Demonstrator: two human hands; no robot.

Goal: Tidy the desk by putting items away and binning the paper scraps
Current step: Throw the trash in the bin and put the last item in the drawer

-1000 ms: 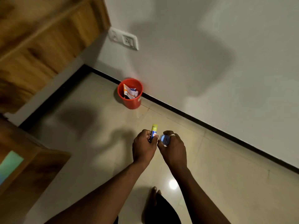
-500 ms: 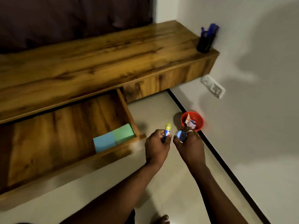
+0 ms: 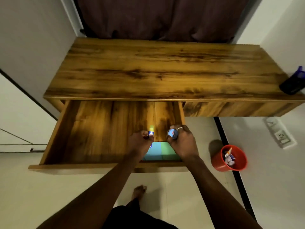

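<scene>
Glue stick (image 3: 151, 133) clamped by left grip (image 3: 142, 143), blue object (image 3: 172, 134) by right grip (image 3: 184, 143), over drawer (image 3: 99, 129).

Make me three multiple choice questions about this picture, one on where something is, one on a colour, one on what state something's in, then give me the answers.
1. Where does the bin stand?
A. On a chair
B. On the floor beside the wall, right of the drawer
C. Inside the drawer

2. What colours are the two pads in the drawer?
A. Blue and green
B. Red and yellow
C. Black and white

3. What are the hands doing?
A. Both hang empty
B. Both lie flat and open
C. Each grips something

Answers:
1 B, the bin sits on the floor tiles next to the wall.
2 A, one pad is blue and the one beside it is green.
3 C, the left hand grips a glue stick and the right hand a round blue item.
</scene>
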